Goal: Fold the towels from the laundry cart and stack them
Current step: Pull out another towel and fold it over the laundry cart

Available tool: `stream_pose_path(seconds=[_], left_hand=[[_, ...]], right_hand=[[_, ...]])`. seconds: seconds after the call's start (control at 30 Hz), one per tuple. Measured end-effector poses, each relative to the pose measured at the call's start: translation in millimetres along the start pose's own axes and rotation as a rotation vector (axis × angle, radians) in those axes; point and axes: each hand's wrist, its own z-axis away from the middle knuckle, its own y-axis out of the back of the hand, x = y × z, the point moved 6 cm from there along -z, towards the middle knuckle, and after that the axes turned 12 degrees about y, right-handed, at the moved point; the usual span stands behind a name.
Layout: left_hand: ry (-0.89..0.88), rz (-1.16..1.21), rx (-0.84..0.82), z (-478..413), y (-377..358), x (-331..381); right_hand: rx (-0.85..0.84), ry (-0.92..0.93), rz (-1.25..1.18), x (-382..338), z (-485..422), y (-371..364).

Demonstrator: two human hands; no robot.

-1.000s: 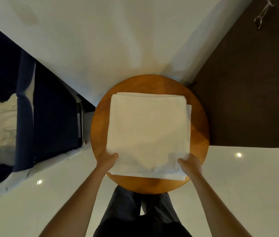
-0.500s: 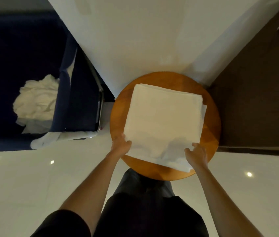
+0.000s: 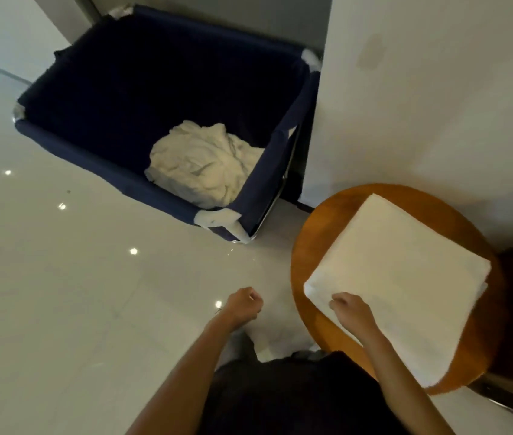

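Fingers (image 3: 341,299) on folded towel (image 3: 406,277), left hand (image 3: 244,304) free (curled)

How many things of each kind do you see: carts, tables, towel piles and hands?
Laundry cart: 1
Round wooden table: 1
Towel piles: 2, crumpled towels in the cart, folded stack on the table
Hands: 2, left hand, right hand
Total: 6

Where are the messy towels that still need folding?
The crumpled towels lie in the near right corner of the dark blue laundry cart, on the floor left of the round wooden table.
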Motion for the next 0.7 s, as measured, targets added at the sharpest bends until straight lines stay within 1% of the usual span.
stream_pose_path(seconds=[0.1, 0.3, 0.47, 0.57, 0.7], left_hand=[[-0.003, 0.083, 0.022, -8, 45, -37], [0.005, 0.235, 0.064, -29, 138, -110], [0.014, 0.384, 0.163, -37, 214, -163], [0.042, 0.494, 0.193, -40, 239, -192], [0.091, 0.523, 0.138, -49, 252, -219]], right_hand=[[-0.077, 0.061, 0.061, -49, -13, -34], [-0.148, 0.147, 0.174, -150, -32, -106], [-0.272, 0.255, 0.305, -233, -50, -165], [-0.289, 0.320, 0.357, -279, -59, -189], [-0.288, 0.381, 0.393, -326, -80, -212]])
